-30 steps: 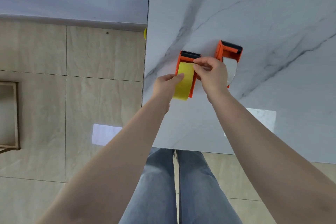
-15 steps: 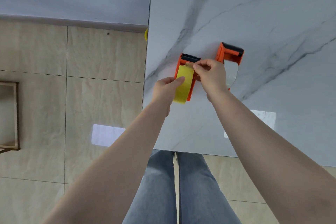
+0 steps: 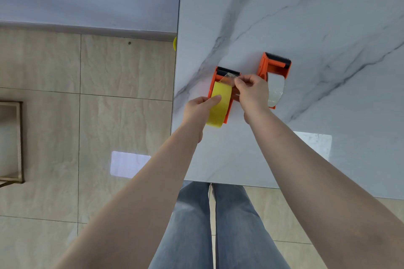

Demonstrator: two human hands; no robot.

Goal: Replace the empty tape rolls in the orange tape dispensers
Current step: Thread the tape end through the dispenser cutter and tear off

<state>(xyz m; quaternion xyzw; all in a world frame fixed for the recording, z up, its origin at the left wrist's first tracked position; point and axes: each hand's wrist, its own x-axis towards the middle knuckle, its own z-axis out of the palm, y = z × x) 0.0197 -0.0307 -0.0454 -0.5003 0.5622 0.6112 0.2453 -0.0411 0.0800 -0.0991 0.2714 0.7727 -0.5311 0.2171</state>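
Two orange dispensers sit on the marble worktop [image 3: 328,28], near its left edge, both with toothed cutter ends pointing far and long axes running near-to-far.

Left dispenser [image 3: 230,102]: carries a yellow tape roll [image 3: 219,105], roll face up toward the camera, its near end overhanging the dispenser's near end. Black serrated blade [image 3: 228,70] at the far tip.

Left hand [image 3: 196,109]: grips the roll from the left side, thumb lying across the yellow face, remaining fingers hidden behind the roll. Steadying role, by the look of it.

Right hand [image 3: 251,91]: fingers curled, thumb and forefinger pinching a free end of tape [image 3: 228,78], which shows as a clear, glossy flap lifted off the roll just near of the blade. Flap lies left of the right hand's fingertips and touches them.

Key relation: the blade lies directly far of the pinched flap, along the dispenser's long axis. Right hand is the nearer one to the blade. Judgement: the next pull should run far, straight along that axis, to lay the flap over the teeth; a skewed pull could crease the tape or stick it to the side wall.

Right dispenser [image 3: 276,72]: just right of the right hand, tilted slightly, holding a clear tape roll [image 3: 276,91]. Looks already loaded; untouched now.
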